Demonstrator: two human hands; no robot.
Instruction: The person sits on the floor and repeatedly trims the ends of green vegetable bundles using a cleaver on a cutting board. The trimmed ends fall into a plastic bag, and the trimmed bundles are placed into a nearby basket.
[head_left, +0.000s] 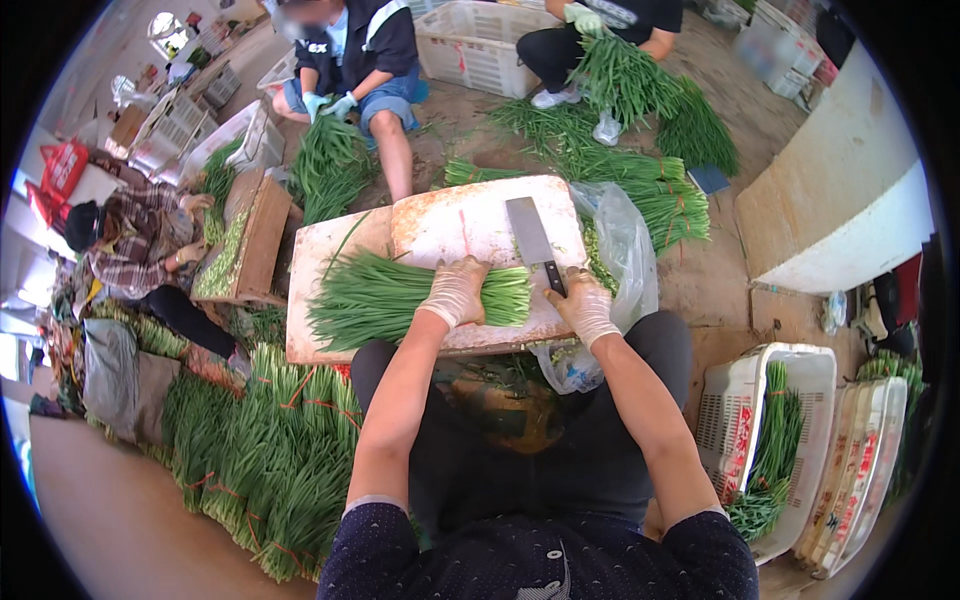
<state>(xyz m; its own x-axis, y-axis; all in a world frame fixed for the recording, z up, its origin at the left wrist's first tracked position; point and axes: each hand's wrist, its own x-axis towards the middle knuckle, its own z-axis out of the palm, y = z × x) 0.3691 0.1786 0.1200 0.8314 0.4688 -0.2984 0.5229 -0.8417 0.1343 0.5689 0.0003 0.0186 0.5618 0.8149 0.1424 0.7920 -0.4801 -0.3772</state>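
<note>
My left hand (459, 291), in a thin whitish glove, presses around a bundle of green garlic chives (375, 300) near its pale cut ends. The bundle lies across a worn white cutting board (480, 217), leaves pointing left. A cleaver (531, 232) with a black riveted handle rests flat on the board's right side, its blade pointing away from me. My gloved right hand (589, 301) is at the end of that handle, thumb on one side and fingers on the other. How firmly it grips is unclear. Cut bits lie beside the board in a clear plastic bag (626, 240).
Tied chive bundles (262, 465) lie at my left, more (652, 187) beyond the board. White plastic crates (810, 420) stand at my right near a pale pillar (832, 180). Two people (352, 67) handle chives ahead; another person (142, 232) works at a wooden stand (251, 232) on the left.
</note>
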